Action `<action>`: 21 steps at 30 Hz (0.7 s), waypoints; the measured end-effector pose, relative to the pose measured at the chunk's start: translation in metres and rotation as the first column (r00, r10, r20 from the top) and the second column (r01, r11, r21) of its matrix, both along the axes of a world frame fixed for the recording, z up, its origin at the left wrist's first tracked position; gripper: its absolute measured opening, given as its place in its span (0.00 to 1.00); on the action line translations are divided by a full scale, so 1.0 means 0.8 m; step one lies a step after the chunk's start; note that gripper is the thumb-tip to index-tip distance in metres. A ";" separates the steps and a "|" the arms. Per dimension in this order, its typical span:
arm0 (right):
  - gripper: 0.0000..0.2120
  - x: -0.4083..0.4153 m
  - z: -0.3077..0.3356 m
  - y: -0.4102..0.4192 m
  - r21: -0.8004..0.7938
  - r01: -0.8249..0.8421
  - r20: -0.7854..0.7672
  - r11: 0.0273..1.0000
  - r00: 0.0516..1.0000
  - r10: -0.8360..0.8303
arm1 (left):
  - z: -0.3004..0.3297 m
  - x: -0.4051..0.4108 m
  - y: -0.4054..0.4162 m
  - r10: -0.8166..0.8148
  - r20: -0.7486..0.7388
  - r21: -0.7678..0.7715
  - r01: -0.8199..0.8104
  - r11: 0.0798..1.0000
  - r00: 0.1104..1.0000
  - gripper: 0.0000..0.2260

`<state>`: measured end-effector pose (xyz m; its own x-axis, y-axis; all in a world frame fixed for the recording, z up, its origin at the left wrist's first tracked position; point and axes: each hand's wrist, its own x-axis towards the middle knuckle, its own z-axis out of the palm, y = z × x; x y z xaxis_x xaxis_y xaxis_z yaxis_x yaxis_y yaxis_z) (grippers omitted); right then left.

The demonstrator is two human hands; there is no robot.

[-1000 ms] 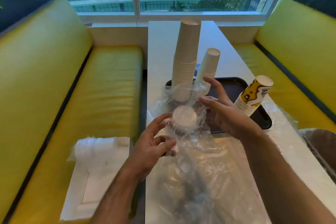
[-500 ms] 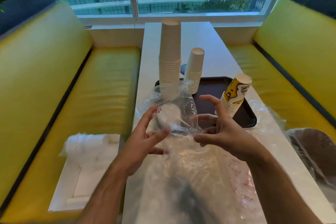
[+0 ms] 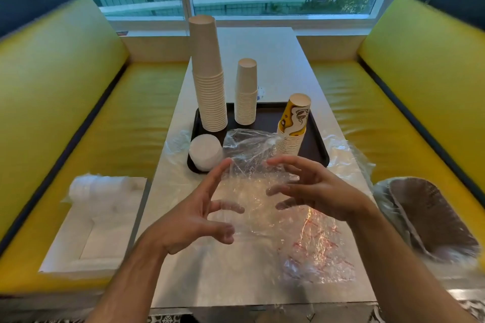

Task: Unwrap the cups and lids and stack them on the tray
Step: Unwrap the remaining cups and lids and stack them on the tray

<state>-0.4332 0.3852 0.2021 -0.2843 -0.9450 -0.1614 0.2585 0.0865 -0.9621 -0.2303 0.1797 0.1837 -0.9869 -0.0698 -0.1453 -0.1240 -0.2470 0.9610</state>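
Observation:
A black tray [image 3: 318, 139] lies across the white table. On it stand a tall stack of plain paper cups [image 3: 210, 81], a shorter plain stack [image 3: 246, 94] and a leaning yellow printed stack [image 3: 292, 126]. A low stack of white lids [image 3: 205, 152] sits unwrapped on the tray's near left corner. Crumpled clear plastic wrap [image 3: 252, 155] rises from the table just in front of the tray. My left hand [image 3: 194, 215] and my right hand [image 3: 312, 186] hover on either side of it, fingers spread and bent, fingertips at the film. Neither hand plainly grips it.
More loose plastic film [image 3: 315, 252] lies on the near right of the table. A white box with a wrapped sleeve of lids [image 3: 99, 191] sits on the left yellow bench. A wrapped brown bundle [image 3: 430, 217] lies on the right bench.
The lids have come out of the wrap and now stand on the tray's near left corner. Both hands have drawn back toward me and opened around the emptied film.

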 end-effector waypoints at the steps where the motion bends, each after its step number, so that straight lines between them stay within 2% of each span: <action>1: 0.27 -0.002 -0.002 0.003 -0.005 0.010 -0.030 1.000 0.999 -0.010 | -0.001 -0.001 0.008 -0.010 0.001 -0.012 0.010 1.000 1.000 0.52; 7: 0.39 -0.015 -0.008 0.031 0.007 0.045 -0.113 0.999 0.993 -0.043 | -0.006 -0.001 0.043 -0.039 0.007 -0.050 0.039 0.998 0.999 0.54; 13: 0.45 -0.026 -0.016 0.059 -0.002 0.090 -0.078 0.996 0.993 -0.090 | -0.011 -0.008 0.074 -0.027 0.063 -0.085 0.032 0.996 0.998 0.53; 16: 0.49 -0.028 -0.022 0.074 0.002 0.040 -0.069 0.999 0.997 -0.040 | -0.014 -0.016 0.085 0.016 0.068 -0.061 -0.012 0.998 0.998 0.53; 21: 0.53 -0.039 -0.020 0.089 0.089 0.062 -0.236 0.994 0.971 -0.040 | -0.019 -0.024 0.103 0.105 0.061 0.063 -0.109 0.992 0.993 0.44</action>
<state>-0.4647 0.4566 0.1857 -0.3722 -0.9119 -0.1731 0.0345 0.1728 -0.9843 -0.2493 0.2619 0.1684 -0.9642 -0.1628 -0.2092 -0.1479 -0.3248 0.9341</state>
